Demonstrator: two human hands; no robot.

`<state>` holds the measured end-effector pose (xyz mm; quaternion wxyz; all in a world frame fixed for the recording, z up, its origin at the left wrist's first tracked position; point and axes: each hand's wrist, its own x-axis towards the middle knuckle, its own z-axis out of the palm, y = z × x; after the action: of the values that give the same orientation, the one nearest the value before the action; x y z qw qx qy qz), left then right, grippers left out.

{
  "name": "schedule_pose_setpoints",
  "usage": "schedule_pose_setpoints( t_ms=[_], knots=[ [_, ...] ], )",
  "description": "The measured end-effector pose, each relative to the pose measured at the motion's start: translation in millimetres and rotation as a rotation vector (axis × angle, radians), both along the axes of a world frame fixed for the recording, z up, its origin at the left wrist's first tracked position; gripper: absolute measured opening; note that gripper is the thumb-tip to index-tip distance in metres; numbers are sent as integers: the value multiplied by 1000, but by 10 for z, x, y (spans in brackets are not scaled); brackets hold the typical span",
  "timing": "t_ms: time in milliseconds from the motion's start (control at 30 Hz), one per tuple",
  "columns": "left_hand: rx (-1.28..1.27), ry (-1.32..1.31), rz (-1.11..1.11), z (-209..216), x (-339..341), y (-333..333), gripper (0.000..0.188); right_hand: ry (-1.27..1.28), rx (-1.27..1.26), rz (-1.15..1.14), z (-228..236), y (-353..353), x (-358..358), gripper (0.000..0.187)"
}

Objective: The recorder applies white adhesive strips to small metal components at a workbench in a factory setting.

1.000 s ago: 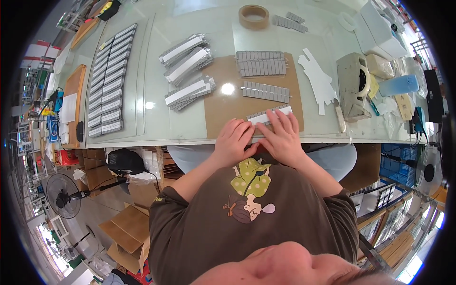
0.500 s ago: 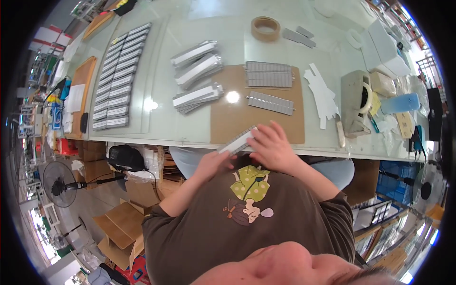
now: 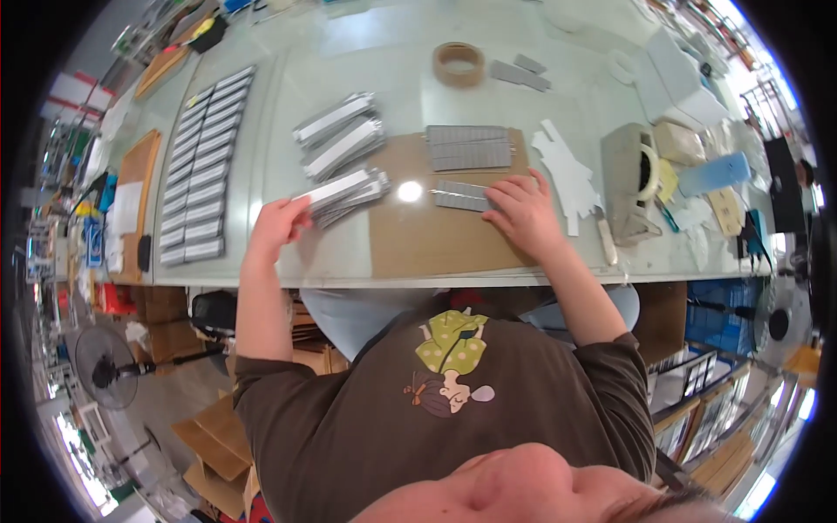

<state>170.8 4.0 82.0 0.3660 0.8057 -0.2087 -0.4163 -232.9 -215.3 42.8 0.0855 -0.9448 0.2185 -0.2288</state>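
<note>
My left hand (image 3: 277,225) holds one end of a long grey strip (image 3: 336,186) over a pile of like strips (image 3: 353,195) on the glass table (image 3: 288,96). My right hand (image 3: 521,211) lies flat on a brown cardboard sheet (image 3: 436,235), its fingers touching a short row of flat grey pieces (image 3: 462,197). A wider block of such grey pieces (image 3: 468,147) lies farther back on the cardboard. Two more bundles of strips (image 3: 340,132) lie behind the left pile.
Two long rows of grey strips (image 3: 199,166) run along the left of the table. A tape roll (image 3: 459,63) sits at the back, a tape dispenser (image 3: 632,179) and white cut-outs (image 3: 562,170) at the right. Cartons and a fan (image 3: 105,366) stand on the floor.
My hands were together at the table's front edge on one strip. The left hand has since carried the strip left onto the pile, and the right hand has reached forward to the grey pieces.
</note>
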Motion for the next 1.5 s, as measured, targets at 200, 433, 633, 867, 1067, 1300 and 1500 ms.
schedule_pose_setpoints(
  t_ms=[200, 433, 633, 867, 1067, 1300, 1500],
  knots=[
    [228, -663, -120, 156, -262, 70, 47, 30, -47, -8, 60, 20, -47, 39],
    [-501, -742, -376, -165, -1440, -89, 20, 0, -148, -12, 200, 100, -105, 41],
    [-814, -927, -631, -264, -2067, -326, 26, -63, -90, -49, 189, 395, -471, 42],
    [-773, -859, -905, -242, -2284, -440, 57, 62, -109, -463, -129, 398, -1253, 57],
    [-728, -872, -970, -372, -2247, -260, 57, 130, -49, -335, -151, 648, -1607, 55],
    [-775, -937, -846, -514, -2275, -130, 51, -32, 21, -243, -273, 599, -1751, 39],
    [-769, -953, -801, -518, -2413, -203, 49, -103, -21, -162, -176, 502, -1702, 29]
  ],
)
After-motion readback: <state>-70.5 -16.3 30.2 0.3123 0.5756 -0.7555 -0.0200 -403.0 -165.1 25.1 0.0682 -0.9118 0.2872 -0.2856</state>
